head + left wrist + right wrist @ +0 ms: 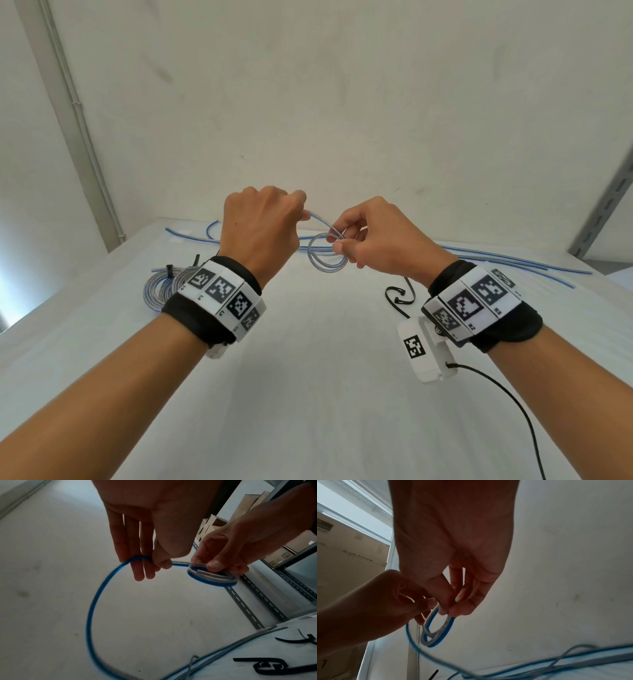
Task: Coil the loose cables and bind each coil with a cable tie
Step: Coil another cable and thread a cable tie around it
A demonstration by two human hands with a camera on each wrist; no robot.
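Observation:
Both hands are raised above the white table [308, 359]. My right hand [356, 240] pinches a small coil [328, 255] of blue-and-clear cable between thumb and fingers; the coil [212, 577] [436, 630] has a few turns. My left hand [270, 219] pinches the same cable [96, 601] just left of the coil, between thumb and fingers. From there the strand loops down to the table. In the right wrist view the right fingertips [453, 609] close on the coil's top.
Two bound coils [164, 287] lie on the table at the left. Loose blue cables [496, 260] run along the far edge. Black cable ties [399, 298] [267, 666] lie at the right. A metal shelf upright [603, 205] stands at far right.

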